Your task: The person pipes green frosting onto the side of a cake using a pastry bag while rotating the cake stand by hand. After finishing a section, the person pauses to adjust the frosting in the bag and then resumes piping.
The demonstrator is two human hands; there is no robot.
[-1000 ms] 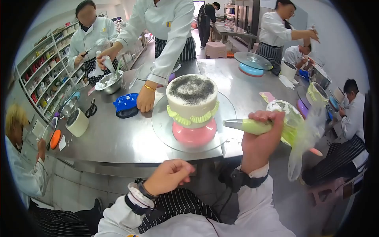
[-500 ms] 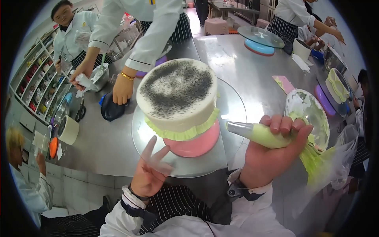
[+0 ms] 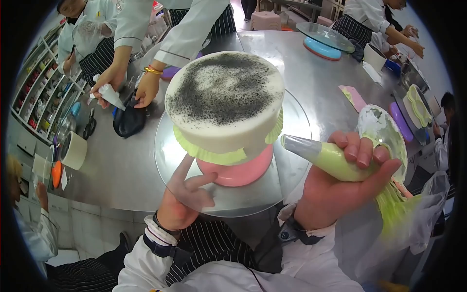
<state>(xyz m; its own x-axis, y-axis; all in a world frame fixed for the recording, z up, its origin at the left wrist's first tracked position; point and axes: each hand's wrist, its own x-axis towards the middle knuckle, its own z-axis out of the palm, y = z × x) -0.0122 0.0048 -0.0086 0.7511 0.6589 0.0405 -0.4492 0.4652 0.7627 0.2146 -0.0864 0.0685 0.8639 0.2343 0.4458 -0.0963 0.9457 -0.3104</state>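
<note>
A white round cake (image 3: 224, 97) with black speckles on top and a pale green ruffle round its base stands on a glass turntable (image 3: 168, 160) with a pink base (image 3: 238, 170). My left hand (image 3: 182, 199) is at the near left edge of the glass, index finger stretched towards the ruffle, fingers apart and holding nothing. To the right of the cake, my right hand (image 3: 340, 180) is wrapped round a piping bag (image 3: 331, 160) of light green cream. Its metal tip points left towards the cake. Beneath the bag's tail hangs loose, green-smeared plastic.
Behind my right hand is a cream-smeared bowl (image 3: 399, 146), with a pink scraper (image 3: 354, 99) beyond it. A co-worker's hands (image 3: 146, 90) are at the back left, near a black cloth (image 3: 129, 119) and a white piping bag (image 3: 112, 95). Another glass turntable (image 3: 326, 36) stands at the back right.
The cake appears larger and its ruffle has turned. My left hand has shifted slightly down and left, its index finger nearer the ruffle. The co-worker's white piping bag has tilted and moved.
</note>
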